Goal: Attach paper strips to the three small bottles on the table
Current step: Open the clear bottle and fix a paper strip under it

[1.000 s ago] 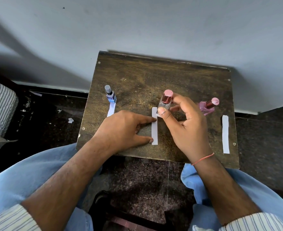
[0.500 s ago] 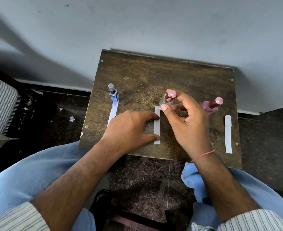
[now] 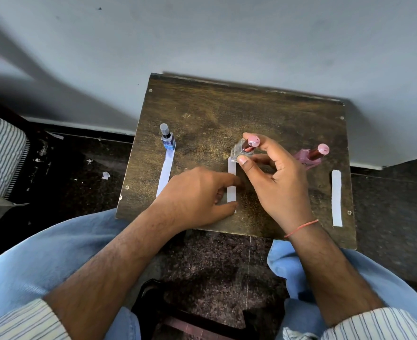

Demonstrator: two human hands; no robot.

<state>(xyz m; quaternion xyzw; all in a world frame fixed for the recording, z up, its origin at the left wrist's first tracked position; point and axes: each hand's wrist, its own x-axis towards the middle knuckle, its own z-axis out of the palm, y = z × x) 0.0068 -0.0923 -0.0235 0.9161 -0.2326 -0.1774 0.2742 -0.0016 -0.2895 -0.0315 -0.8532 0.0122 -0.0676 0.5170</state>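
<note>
Your right hand (image 3: 276, 182) pinches the clear middle bottle (image 3: 242, 150) between thumb and forefinger, tilting it at the far end of the middle paper strip (image 3: 232, 185). Your left hand (image 3: 197, 195) lies half curled on the worktop (image 3: 227, 111), forefinger and thumb pressing that strip flat. Beyond your left hand stands the blue bottle (image 3: 167, 139) on its own strip (image 3: 165, 175). Just right of your right hand leans the pink bottle (image 3: 311, 155), with a loose strip (image 3: 336, 198) farther right

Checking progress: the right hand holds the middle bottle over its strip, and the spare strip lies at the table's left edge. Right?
Not quite. In the head view the spare strip lies at the table's right edge. The right hand does hold the middle bottle over its strip.
</note>
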